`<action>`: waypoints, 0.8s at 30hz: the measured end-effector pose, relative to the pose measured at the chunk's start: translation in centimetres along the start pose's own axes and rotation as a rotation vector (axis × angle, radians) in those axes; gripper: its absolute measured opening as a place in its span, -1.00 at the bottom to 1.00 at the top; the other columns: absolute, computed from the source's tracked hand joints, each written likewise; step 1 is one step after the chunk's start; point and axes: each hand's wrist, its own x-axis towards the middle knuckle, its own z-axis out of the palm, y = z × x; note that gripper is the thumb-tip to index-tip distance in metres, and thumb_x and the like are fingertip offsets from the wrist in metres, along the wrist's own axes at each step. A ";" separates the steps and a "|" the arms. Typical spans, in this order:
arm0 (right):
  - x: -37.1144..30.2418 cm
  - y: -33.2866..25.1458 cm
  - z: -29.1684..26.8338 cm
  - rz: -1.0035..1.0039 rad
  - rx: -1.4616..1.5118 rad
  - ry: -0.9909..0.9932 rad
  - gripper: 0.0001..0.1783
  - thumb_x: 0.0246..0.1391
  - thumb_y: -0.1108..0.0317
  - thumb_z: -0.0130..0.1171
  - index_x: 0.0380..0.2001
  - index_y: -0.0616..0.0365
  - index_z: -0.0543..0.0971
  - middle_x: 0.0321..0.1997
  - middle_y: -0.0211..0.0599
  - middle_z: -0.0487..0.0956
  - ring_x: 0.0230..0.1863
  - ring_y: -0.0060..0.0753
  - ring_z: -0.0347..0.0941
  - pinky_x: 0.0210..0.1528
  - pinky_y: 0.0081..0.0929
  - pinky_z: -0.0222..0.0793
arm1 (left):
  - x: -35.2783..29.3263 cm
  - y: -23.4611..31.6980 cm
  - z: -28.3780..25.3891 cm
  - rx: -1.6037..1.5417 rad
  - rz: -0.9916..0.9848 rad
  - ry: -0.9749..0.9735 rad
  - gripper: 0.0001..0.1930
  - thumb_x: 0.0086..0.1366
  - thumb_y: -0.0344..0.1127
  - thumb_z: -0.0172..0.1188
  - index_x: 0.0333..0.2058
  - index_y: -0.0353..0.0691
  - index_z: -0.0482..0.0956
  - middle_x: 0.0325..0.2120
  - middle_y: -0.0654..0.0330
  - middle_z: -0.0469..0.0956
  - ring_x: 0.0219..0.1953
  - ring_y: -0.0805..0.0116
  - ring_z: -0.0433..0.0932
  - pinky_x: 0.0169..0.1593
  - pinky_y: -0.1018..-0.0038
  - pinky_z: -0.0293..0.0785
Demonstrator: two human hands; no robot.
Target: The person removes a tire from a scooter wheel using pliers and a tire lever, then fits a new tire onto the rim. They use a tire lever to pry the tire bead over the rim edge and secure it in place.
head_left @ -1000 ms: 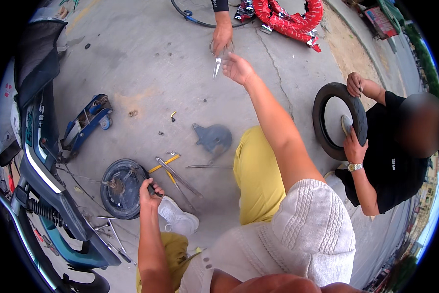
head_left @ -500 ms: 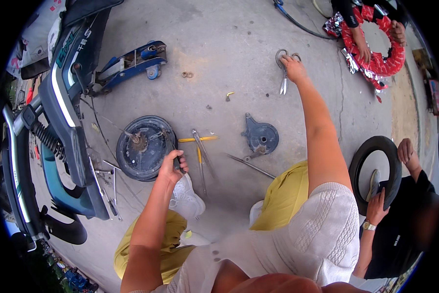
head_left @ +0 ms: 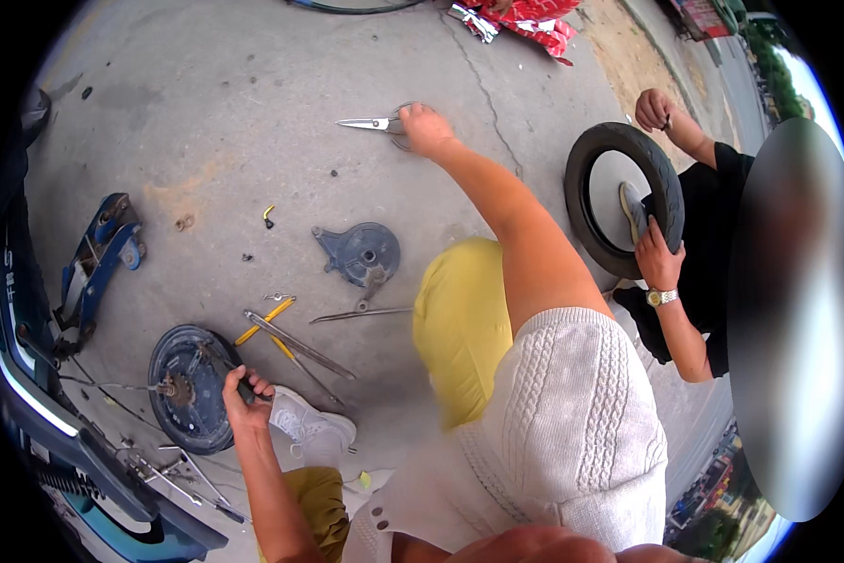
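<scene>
My right hand (head_left: 425, 129) is closed on the handles of a pair of scissors (head_left: 364, 124), whose silver blades point left, low over the concrete. At the lower left, my left hand (head_left: 246, 399) is closed around a slim dark-handled tool (head_left: 260, 398). The tool reaches over the edge of a dark round wheel hub (head_left: 189, 427), and its kind cannot be made out. The hub lies flat with a rusty axle in its middle. Between my hands a dark brake plate (head_left: 361, 251) with a lever arm rests on the ground.
Metal tire levers (head_left: 300, 343) and yellow-handled tools (head_left: 264, 321) lie beside the hub. A blue jack (head_left: 101, 246) and a tilted scooter (head_left: 37, 375) stand left. On the right, another person holds a tire (head_left: 586, 202) upright. Red foil wrapping (head_left: 534, 19) is at the far edge.
The view has swung right, so the hub and brake plate sit further left. In my right hand the scissors now point left rather than toward me. My left hand keeps its grip.
</scene>
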 end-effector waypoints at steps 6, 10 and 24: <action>-5.3 -3.2 -1.8 0.077 0.534 -0.032 -0.44 -0.07 0.31 0.22 0.03 0.15 0.30 -0.29 -0.05 0.51 -0.30 -0.15 0.53 -0.32 -0.23 0.45 | 0.2 0.3 0.2 0.023 -0.034 0.028 -0.78 0.01 -0.24 0.26 -0.50 -0.18 0.41 -0.66 0.34 0.31 -0.64 0.46 0.23 -0.51 0.52 0.15; -6.9 -9.1 -10.4 0.003 1.164 -0.576 -0.39 -0.03 0.20 0.21 0.12 0.11 0.38 -0.41 -0.19 0.55 -0.45 -0.38 0.46 -0.45 -0.37 0.36 | 0.1 1.3 -0.7 -0.012 -0.016 0.060 -0.79 0.01 -0.26 0.26 -0.51 -0.15 0.39 -0.66 0.32 0.30 -0.65 0.44 0.23 -0.51 0.49 0.16; -14.0 -20.9 -11.4 -0.586 0.521 -0.553 -0.55 -0.19 0.06 0.18 -0.38 0.27 0.58 -0.34 0.06 0.60 -0.23 0.10 0.54 -0.22 -0.10 0.44 | 0.8 0.2 -0.5 -0.062 -0.031 -0.016 -0.80 0.03 -0.28 0.23 -0.54 -0.08 0.34 -0.65 0.33 0.26 -0.64 0.45 0.20 -0.52 0.49 0.12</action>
